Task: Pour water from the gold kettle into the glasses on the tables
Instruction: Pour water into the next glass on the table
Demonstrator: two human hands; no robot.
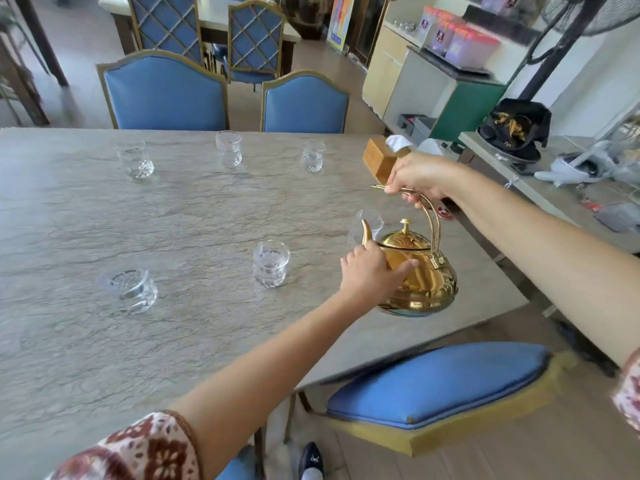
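Observation:
The gold kettle point(422, 271) hangs above the right part of the stone table point(194, 216). My right hand point(420, 180) is closed around the top of its arched handle. My left hand point(370, 271) rests flat against the kettle's side near the spout. The spout points at a clear glass point(367, 226) just behind it. Another glass point(270, 263) stands left of the kettle and a third point(130, 289) at the near left. Three more glasses point(135, 162) point(228, 148) point(312, 155) line the far side.
A wooden tissue box point(379, 159) sits at the table's far right corner. Blue chairs point(166, 95) stand behind the table and one point(440, 382) at the near right. A second table point(540, 188) with clutter lies to the right.

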